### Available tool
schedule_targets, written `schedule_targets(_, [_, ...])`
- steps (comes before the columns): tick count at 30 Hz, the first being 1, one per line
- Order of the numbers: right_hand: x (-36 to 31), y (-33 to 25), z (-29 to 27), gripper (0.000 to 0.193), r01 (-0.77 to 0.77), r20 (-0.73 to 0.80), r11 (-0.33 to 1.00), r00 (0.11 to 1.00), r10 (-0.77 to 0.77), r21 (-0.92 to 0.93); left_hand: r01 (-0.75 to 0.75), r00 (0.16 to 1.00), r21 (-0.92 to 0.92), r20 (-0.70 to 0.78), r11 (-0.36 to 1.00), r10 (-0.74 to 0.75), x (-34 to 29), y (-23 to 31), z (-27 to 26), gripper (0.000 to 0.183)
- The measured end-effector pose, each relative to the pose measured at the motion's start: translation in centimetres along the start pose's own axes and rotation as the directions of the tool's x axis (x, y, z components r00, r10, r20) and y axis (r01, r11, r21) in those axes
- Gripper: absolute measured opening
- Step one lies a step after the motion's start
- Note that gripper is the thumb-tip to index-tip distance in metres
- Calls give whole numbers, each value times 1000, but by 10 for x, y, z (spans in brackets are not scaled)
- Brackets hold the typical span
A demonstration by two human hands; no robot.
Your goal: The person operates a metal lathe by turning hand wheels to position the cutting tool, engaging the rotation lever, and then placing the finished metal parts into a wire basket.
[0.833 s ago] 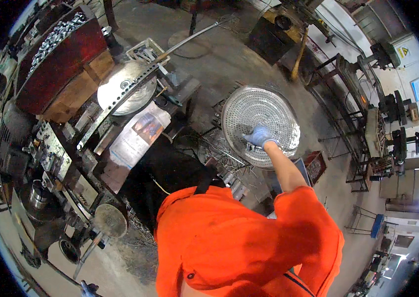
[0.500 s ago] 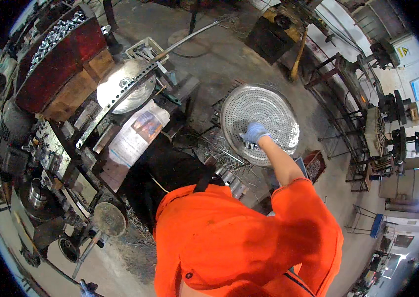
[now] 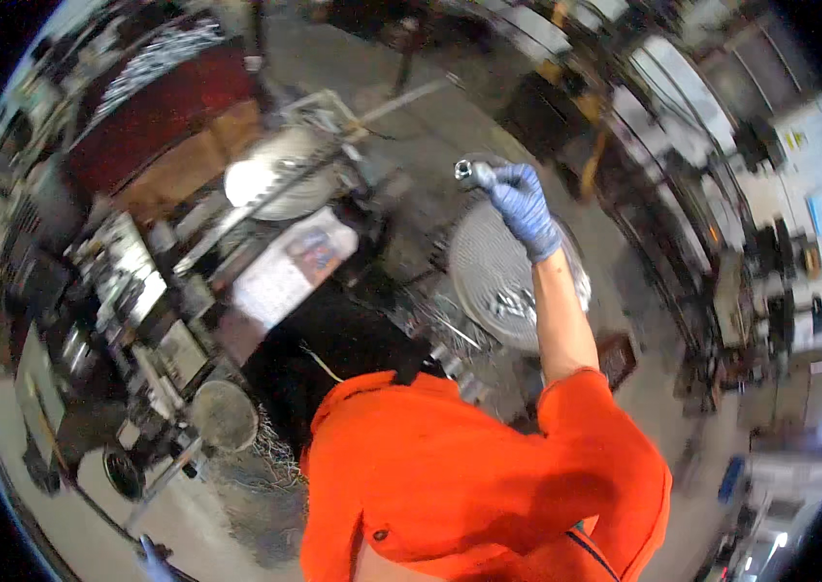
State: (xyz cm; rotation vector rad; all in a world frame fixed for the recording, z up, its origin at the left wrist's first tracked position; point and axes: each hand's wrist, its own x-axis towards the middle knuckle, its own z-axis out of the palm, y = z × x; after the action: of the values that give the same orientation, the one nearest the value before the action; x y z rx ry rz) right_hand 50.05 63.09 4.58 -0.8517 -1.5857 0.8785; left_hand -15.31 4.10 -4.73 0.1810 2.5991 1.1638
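- Your orange shirt fills the lower middle of the view, its right sleeve ending above your bare forearm.
- The dark red bin stands at the upper left, heaped with small silvery pieces, blurred here.
- The round metal tray lies beyond your right sleeve; your forearm passes in front of it, and a cluster of shiny metal parts sits on its nearer half.
- The printed sheet, pale and creased, lies left of the tray, with a polished disc just beyond it.
- Your right hand, in a blue glove, is raised at the tray's far edge, thumb and fingers closed around one fitting.
- Your left hand, also blue-gloved, shows partly at the lower left, by a long thin bar; you cannot tell its grip from here.
- The metal fitting juts leftward from your right fingertips, its hollow end exposed.
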Motion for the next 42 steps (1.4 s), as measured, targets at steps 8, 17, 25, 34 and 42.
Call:
schedule_targets(8, [16,-97,288,22,441,702,888,593,-395,127,-98,963,527,-163,844,214,-63,-33,-5,50])
schedule_targets(17, [14,-135,487,45,899,978,436,129,-161,-47,184,960,613,-278,769,-8,-200,24,13,41])
schedule_targets(25, [24,-112,518,61,805,984,583,170,-54,-107,148,948,523,-318,839,31,-176,-9,23,36])
schedule_targets(34, [29,-83,534,53,493,939,867,327,-106,-74,158,945,566,-325,809,43,-173,20,21,37])
schedule_targets(42, [31,-143,539,59,347,919,904,378,110,-251,240,939,671,-343,701,7,-191,4,20,46])
